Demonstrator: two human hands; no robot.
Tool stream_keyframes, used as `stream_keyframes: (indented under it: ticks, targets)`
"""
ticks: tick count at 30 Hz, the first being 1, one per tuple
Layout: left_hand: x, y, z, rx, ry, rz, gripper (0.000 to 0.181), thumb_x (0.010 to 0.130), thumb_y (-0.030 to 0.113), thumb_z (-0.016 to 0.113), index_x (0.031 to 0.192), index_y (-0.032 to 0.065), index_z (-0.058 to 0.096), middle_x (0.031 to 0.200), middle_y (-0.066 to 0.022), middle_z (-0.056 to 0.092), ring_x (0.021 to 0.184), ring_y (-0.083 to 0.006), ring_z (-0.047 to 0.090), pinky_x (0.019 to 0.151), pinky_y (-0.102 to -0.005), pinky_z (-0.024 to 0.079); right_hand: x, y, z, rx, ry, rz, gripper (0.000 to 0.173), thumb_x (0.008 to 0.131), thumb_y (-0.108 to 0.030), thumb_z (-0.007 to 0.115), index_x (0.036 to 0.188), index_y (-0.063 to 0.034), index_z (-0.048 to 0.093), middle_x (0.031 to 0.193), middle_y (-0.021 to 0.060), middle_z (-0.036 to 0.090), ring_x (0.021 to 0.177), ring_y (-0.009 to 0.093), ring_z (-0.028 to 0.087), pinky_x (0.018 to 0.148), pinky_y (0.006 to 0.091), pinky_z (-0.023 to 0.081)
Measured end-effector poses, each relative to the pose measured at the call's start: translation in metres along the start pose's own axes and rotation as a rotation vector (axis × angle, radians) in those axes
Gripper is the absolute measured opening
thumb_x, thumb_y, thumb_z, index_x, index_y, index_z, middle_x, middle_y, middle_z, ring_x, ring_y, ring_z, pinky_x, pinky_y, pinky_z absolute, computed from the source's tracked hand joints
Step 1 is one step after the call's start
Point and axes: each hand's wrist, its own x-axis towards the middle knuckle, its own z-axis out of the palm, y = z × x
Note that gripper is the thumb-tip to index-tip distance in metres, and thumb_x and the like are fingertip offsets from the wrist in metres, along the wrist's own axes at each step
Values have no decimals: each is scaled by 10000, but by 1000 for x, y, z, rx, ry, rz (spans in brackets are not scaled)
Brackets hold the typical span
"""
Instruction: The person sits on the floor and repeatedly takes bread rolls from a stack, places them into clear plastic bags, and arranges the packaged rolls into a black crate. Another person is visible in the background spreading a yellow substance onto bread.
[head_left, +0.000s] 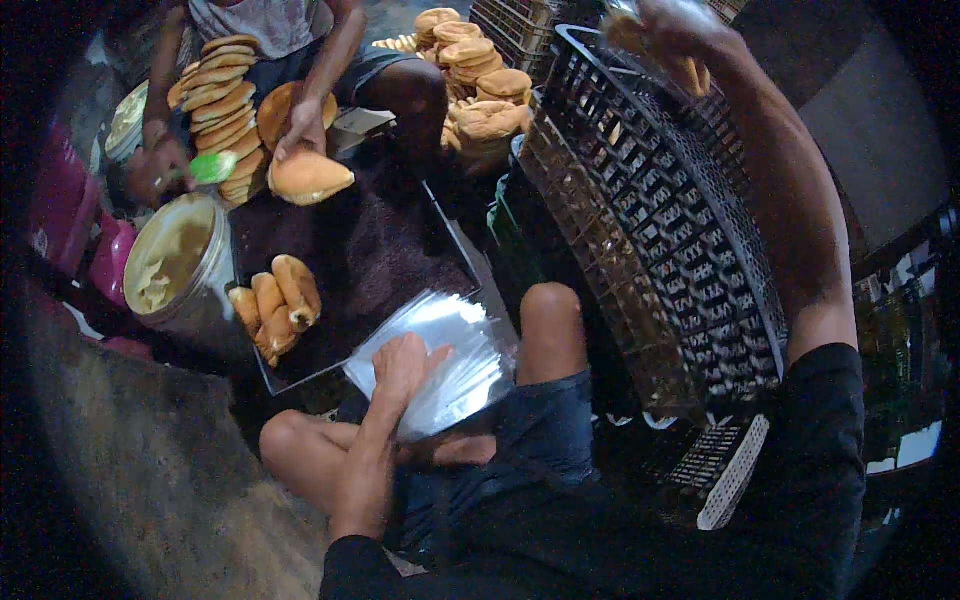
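A stack of clear plastic bags (457, 375) lies over my lap, and my left hand (405, 367) rests on top of it. Its thumb side is spread, but whether the fingers pinch a bag is unclear. At the upper right my right hand (667, 41) reaches out above a black plastic crate (667, 247). Motion blurs that hand, and something shiny like clear plastic shows beside it; its grip is not readable. Rolled bread pieces (281, 304) sit in a group on a dark tray (360, 247) before me.
Across the tray another person's hand (304, 127) holds a split bun (309, 178); their other hand is near a green spreader (214, 168). A tub of pale cream (176, 255) stands at left. Stacked flat buns (225, 112), piled buns (484, 90) and a white slatted crate (731, 469) surround us.
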Motion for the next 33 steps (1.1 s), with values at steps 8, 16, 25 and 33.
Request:
stream_keyframes:
  ticks: [8,16,25,33]
  targets:
    - [1,-4,-14,-294,-303,-46,502,835,465,600,677,-8,656,533,-105,598,558,-221,622,611,-358,476,54,42,146,268,-189,-142,576,860,-468,580,1157,4,434,863,209,624,821,344,629,693,453,491]
    - [-23,-5,-12,-836,597,220,336,898,258,603,685,-3,609,515,-69,556,448,-113,513,450,-277,386,-107,-267,41,832,-650,-1060,396,815,-263,682,1031,37,539,951,205,645,903,338,638,769,428,498]
    - [-19,-10,12,-294,95,-37,781,799,743,408,558,40,649,538,-173,591,619,-350,640,645,-432,488,-232,-230,139,999,-383,13,90,864,-60,547,921,1,516,812,175,651,707,299,648,647,388,500]
    - [-4,25,-15,-1946,-215,-16,895,884,715,226,1146,-75,555,967,-161,672,842,-230,653,729,-344,512,-224,-277,159,1907,-241,284,144,931,-138,521,990,-13,481,912,94,577,798,146,575,641,333,511]
